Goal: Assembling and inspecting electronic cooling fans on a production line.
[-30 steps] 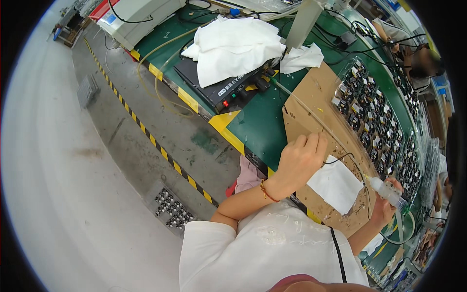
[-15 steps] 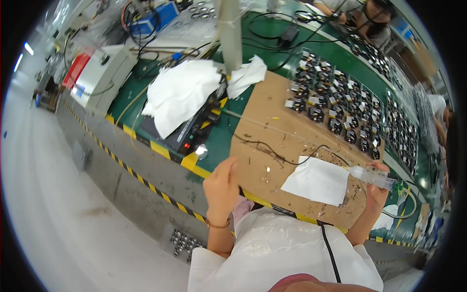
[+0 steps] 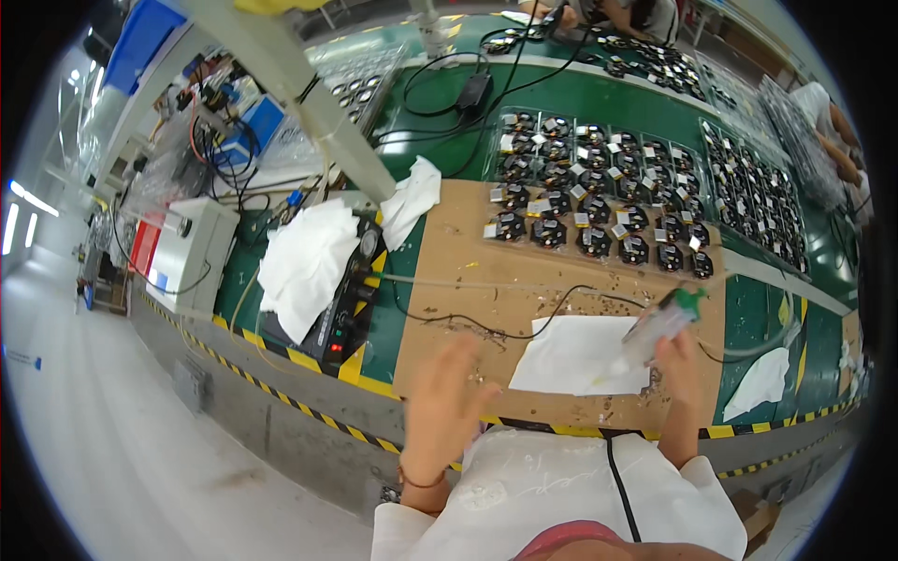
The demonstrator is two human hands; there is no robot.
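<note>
A clear dispensing syringe (image 3: 658, 329) with a green cap sits in my right hand (image 3: 683, 374), which is closed round it. The syringe is tilted, green end up and away, its lower end over a white paper sheet (image 3: 571, 360). Motion smears the syringe, so its tip is not sharp. My left hand (image 3: 444, 402) is raised left of the sheet, above the near edge of the brown cardboard (image 3: 449, 262). It is blurred, holds nothing I can see, and its thumb stands apart from the fingers.
Beyond the cardboard's far side lies a clear tray (image 3: 599, 201) of small black round parts; another tray (image 3: 753, 196) stands to its right. A black control box (image 3: 346, 318) with a white cloth (image 3: 313, 266) sits left. A thin black cable (image 3: 468, 323) crosses the cardboard. People work farther off.
The view has shifted. My right hand has swung the syringe from lying nearly level to tilted, with its green end up. My left hand has gone from closed to fingers apart.
</note>
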